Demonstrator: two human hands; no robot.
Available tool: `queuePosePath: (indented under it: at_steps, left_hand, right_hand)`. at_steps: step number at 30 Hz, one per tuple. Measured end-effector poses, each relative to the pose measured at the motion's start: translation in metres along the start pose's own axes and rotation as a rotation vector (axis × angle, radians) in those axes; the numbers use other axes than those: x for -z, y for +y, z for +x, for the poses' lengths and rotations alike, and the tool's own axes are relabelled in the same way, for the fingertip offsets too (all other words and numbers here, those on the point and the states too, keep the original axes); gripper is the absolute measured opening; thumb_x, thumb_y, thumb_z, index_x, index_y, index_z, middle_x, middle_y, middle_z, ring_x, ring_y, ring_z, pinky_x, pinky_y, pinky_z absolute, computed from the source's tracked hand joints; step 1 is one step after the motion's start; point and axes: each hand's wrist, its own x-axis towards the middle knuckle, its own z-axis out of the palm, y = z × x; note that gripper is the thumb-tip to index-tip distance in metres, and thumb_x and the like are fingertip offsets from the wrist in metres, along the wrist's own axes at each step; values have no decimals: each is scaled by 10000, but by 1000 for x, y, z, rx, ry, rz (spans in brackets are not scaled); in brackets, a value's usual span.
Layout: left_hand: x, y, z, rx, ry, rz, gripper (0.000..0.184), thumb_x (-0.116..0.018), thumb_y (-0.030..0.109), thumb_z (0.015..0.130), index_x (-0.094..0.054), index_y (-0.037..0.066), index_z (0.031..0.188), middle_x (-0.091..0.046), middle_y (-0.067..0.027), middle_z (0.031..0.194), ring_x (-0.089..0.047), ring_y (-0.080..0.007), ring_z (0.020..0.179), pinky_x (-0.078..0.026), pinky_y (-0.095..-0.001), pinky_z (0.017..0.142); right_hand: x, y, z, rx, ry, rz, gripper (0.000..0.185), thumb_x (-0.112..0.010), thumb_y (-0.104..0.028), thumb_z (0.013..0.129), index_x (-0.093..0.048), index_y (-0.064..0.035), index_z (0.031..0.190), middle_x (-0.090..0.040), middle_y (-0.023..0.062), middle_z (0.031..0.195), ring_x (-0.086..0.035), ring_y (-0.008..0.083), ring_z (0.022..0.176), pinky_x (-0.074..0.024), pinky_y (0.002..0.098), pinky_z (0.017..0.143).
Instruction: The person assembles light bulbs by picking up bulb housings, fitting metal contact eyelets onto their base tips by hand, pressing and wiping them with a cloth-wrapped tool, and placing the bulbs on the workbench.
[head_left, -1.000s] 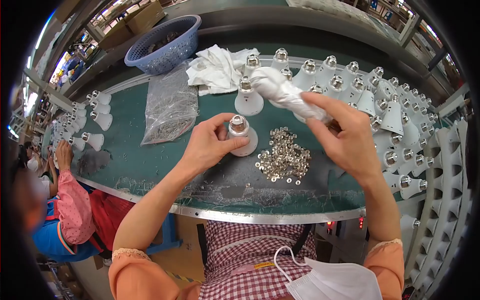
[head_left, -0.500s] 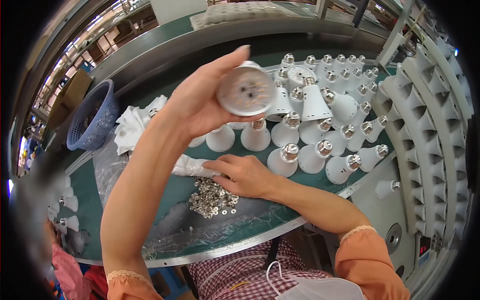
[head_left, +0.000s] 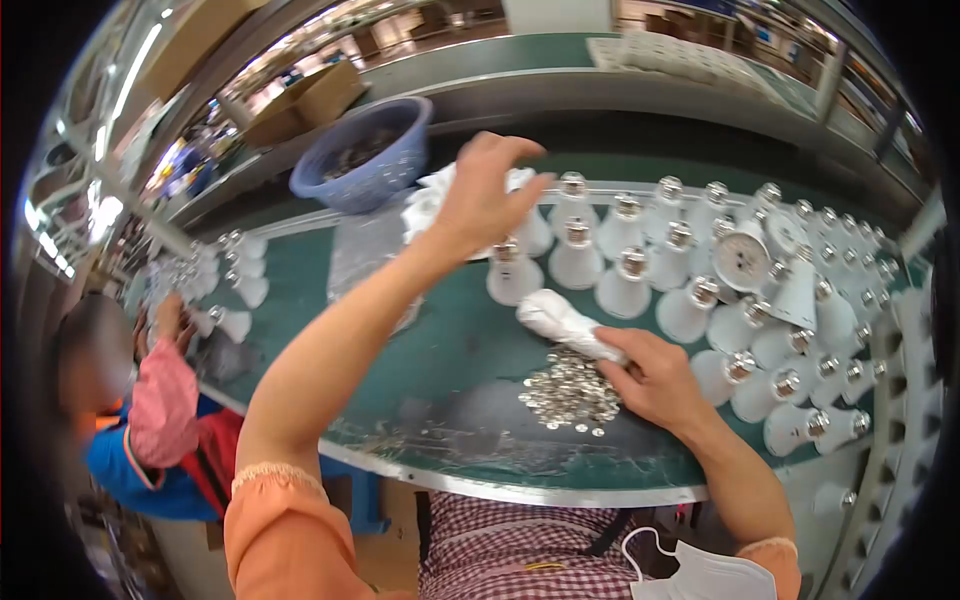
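My left hand (head_left: pixel 487 200) is raised over the back of the bench with fingers apart and nothing in it. Just beyond and below it are a crumpled white cloth (head_left: pixel 425 212) and upright LED bulbs (head_left: pixel 576 262) with metal screw caps. My right hand (head_left: pixel 655 380) grips one end of a long white wrapped bundle (head_left: pixel 558 322); what is inside the wrapping is hidden. Beside that hand lies a pile of small shiny metal pieces (head_left: pixel 572 392). To the right, one bulb (head_left: pixel 742 260) lies tilted with its round face toward me.
A blue plastic basket (head_left: pixel 365 185) of dark small items stands at the back left, near a cardboard box (head_left: pixel 305 100). White trays (head_left: pixel 905 400) rise at the right. A co-worker's pink sleeve (head_left: pixel 165 400) is at the left, near more bulbs (head_left: pixel 235 322).
My left hand has let go of the bulb it held and is open. A bulb with its face toward me now lies among the others. The view has swung left.
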Motion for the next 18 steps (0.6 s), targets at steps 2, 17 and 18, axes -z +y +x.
queuePosePath:
  at_steps: [2,17,18]
  left_hand:
    - [27,-78,-15,-142,166,466,417,-675,219,736,-564,49,1100,-564,-156,1002,-550,-305,899,-434,-431,781]
    - [127,-171,-95,404,-160,839,265,-634,338,749,-616,84,823,-640,-109,802,-600,-310,830,-388,-463,644]
    - [130,-169,-101,450,-183,853,266,-633,337,750,-630,92,855,-641,-110,814,-600,-311,837,-388,-464,647]
  right_hand:
    - [0,-3,2,-82,-8,-16,322,-661,-70,740,-610,-62,1059,-631,122,914,-601,211,601,-482,294,536]
    - [-10,1,3,-109,2,-1,344,-684,-29,726,-610,-30,1062,-643,101,904,-499,82,543,-413,222,478]
    - [-9,0,3,-133,-16,-11,344,-684,-28,726,-610,-30,1061,-644,100,904,-504,83,550,-414,220,480]
